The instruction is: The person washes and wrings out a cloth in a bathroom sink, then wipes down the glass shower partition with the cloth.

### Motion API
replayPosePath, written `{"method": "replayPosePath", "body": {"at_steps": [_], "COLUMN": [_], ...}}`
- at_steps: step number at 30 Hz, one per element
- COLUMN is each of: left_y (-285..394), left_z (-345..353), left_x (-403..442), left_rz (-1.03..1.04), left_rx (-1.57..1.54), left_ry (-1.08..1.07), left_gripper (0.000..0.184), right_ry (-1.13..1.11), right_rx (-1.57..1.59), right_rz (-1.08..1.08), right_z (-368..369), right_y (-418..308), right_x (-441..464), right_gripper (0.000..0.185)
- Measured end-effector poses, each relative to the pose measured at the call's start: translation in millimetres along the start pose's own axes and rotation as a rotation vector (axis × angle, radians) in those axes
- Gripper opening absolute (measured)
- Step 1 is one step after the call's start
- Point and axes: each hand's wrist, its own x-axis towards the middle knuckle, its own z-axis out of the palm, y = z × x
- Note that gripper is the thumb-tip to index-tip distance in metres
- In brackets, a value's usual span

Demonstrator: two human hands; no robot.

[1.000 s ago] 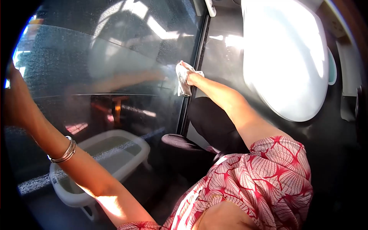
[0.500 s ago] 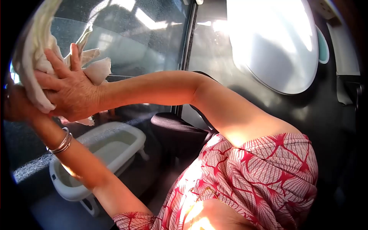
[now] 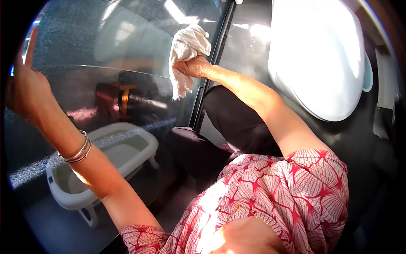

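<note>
A crumpled white cloth [image 3: 188, 44] is bunched in my right hand [image 3: 194, 67], which is closed around it. Cloth and hand are at the glass panel [image 3: 139, 46], close to its dark vertical frame. A frayed end of the cloth hangs below my fingers. My left hand [image 3: 31, 86] is at the far left edge of the view, by the glass, with one finger stretched out. Its other fingers are largely lost in the dark edge. Silver bangles [image 3: 80, 150] circle my left wrist.
Through the glass, a white baby bathtub [image 3: 80, 199] on legs shows at lower left, and a wooden stool [image 3: 124, 95] appears behind the pane. A white toilet with its lid down [image 3: 317, 63] stands at right. The dark frame [image 3: 215, 51] runs beside the pane.
My right hand has swept the cloth from the far left, beside my left hand, across to the frame at the right. My left hand has moved little and is now apart from the cloth.
</note>
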Motion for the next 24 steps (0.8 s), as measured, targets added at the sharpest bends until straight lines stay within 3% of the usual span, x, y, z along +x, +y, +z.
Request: {"method": "replayPosePath", "body": {"at_steps": [2,3,4,6,7,9,12,13,16,18,20,22,24], "left_y": [-9,-4,24,49,55,71,110,127,120,96,96,94,103], "left_z": [5,5,3,1,3,6,21,26,21,22,20,23,28], "left_x": [-7,-7,1,2,-9,-21,-22,-18,-15,-27,-28,-31,-26], "left_rz": [-0.192,-0.259,-0.241,-0.215,-0.284,-0.373,-0.387,-0.375,-0.404,-0.445,-0.588,-0.558,-0.557], "left_rx": [-0.12,-0.155,-0.57,-0.97,-0.893,-0.731,-0.684,-0.687,-0.774,-0.918,-0.942,-0.885,-0.626], "left_ry": [0.006,0.012,0.157,0.313,0.295,0.177,0.216,0.205,0.237,0.338,0.358,0.376,0.357], "left_gripper": [0.018,0.017,0.013,0.014,0.014,0.022,0.029,0.028,0.027,0.026,0.026,0.028,0.031], "right_ry": [-0.151,-0.368,-0.17,0.027,0.085,0.023,-0.073,0.003,0.174,0.251,0.588,0.318,0.645], "right_rx": [0.299,0.078,0.241,0.556,0.698,0.575,0.794,0.803,0.571,0.589,0.451,0.405,0.001], "right_rz": [0.164,0.125,0.035,0.183,0.168,0.111,0.162,0.069,-0.16,-0.289,-0.447,-0.542,-0.706], "right_z": [-4,-10,-10,8,13,3,-14,-20,-33,-55,-87,-127,-161], "right_y": [14,12,6,1,-8,-33,-65,-75,-125,-174,-206,-215,-221], "right_x": [4,11,8,8,9,15,15,16,44,80,122,160,198], "right_gripper": [0.043,0.035,0.032,0.032,0.032,0.03,0.028,0.027,0.026,0.024,0.019,0.034,0.04]}}
